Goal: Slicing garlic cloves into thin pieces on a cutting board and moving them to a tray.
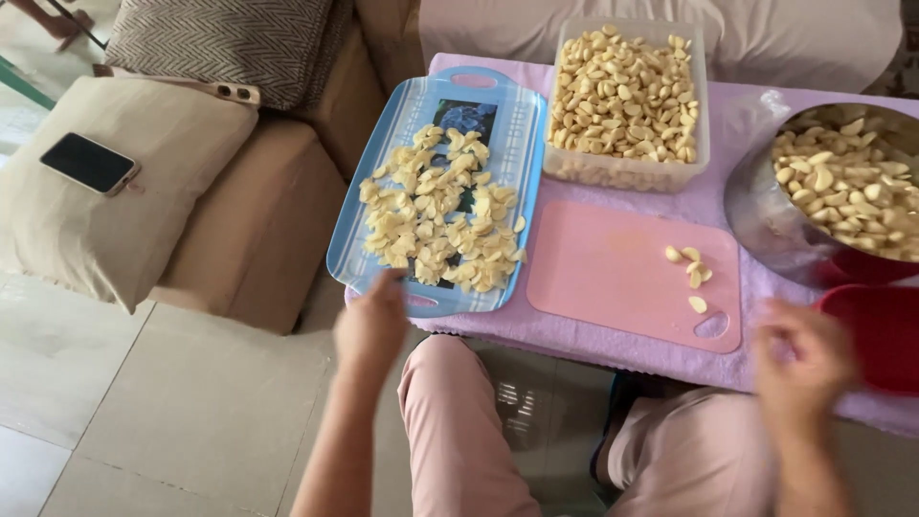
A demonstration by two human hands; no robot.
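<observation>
- Head view: the left hand [371, 324] hangs at the near edge of the blue tray [348, 235], its fingertips touching or just short of the rim. The hand is blurred, so I cannot tell whether the fingers are curled or spread, nor whether they hold anything.
- The right hand [802, 356] is at the near right side of the table, just beside the red bowl [885, 335]. It looks loosely curled, but blur hides whether it grips anything.
- The sliced garlic [440, 213] lies spread thin over the tray, mostly in one layer. A few cut pieces [691, 268] sit on the pink cutting board [613, 273], near its right end by the hang hole.
- To my eye the work here is slicing cloves and moving them to the tray. Doing it well likely means keeping slices even, lifting small lots so none drop off the board, and spreading them flat instead of heaped.
- Whole peeled cloves fill the clear plastic tub [570, 170] behind the board and the steel bowl [756, 211] to the right.
- Materials: the cloves are pale, smooth and rounded; the slices are flat, thin and probably sticky. The tray is rigid plastic with moulded handles and ribbed sides. The board is matte, flexible-looking plastic with rounded corners. The steel bowl is shiny and curved.
- A lilac cloth [574, 337] covers the table. To the left, a dark phone [88, 163] rests on a beige cushion [144, 230].
</observation>
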